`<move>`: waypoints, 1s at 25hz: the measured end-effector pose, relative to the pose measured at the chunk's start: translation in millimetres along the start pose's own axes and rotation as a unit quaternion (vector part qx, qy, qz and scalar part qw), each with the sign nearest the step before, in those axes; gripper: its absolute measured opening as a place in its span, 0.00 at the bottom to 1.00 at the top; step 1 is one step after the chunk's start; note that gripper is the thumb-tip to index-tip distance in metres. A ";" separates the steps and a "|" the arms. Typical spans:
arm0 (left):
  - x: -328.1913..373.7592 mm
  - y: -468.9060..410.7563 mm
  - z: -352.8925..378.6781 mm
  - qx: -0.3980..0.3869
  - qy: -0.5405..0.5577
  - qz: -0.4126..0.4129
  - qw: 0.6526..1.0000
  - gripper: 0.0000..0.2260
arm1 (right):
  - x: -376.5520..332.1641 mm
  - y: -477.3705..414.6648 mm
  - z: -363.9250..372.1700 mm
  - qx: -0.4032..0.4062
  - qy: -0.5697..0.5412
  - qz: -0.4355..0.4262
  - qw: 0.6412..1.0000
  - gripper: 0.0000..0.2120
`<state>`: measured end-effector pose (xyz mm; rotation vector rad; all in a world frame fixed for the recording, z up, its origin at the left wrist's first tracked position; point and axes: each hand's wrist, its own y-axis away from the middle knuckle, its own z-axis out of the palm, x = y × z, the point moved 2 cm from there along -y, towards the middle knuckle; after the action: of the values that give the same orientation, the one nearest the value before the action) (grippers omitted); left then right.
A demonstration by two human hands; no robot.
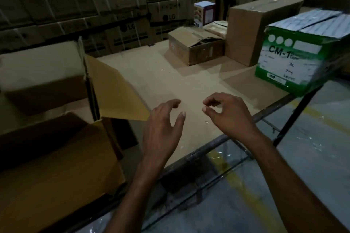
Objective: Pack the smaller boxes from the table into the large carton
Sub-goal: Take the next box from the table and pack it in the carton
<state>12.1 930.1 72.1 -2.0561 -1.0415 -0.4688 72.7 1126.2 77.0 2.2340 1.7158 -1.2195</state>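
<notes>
There we were, both hands hovering empty above the table [161,73]: our left hand [162,119] with fingers loosely spread, our right hand [225,113] curled inward, thumb near forefinger, pinching nothing. The green box [295,58] stood at two o'clock from the right hand, close by the table's right edge, its long axis running away toward one o'clock, and the right hand was plainly the nearer. Farther off at twelve o'clock sat the low brown box [195,47] with its flaps sagging in. The tall brown box [259,30] stood just beside it, and a small white box [204,12] was behind. The large carton [47,176] gaped at nine o'clock, its flap [113,91] lying out over the table just beside the left hand. Bare tabletop lay between hands and boxes, so we judged the reach clear. The carry back to nine o'clock would have to lift over that flap.
</notes>
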 end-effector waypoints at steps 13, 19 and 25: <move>-9.8 -127.3 136.8 -0.065 0.084 -0.010 0.994 0.18 | 109.4 -96.7 0.9 0.049 -0.085 0.115 0.989 0.09; -29.8 -205.6 185.2 -0.060 0.100 -0.041 0.992 0.20 | 149.7 -187.9 4.5 0.041 -0.090 0.116 0.988 0.08; -56.3 -299.5 254.2 -0.028 0.178 -0.152 0.972 0.15 | 229.8 -331.3 27.3 -0.006 -0.087 0.089 0.992 0.08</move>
<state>-266.0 1207.8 16.8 -1.7739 -1.1319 -0.9950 -206.7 1416.5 45.9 2.1488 1.4247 -1.3137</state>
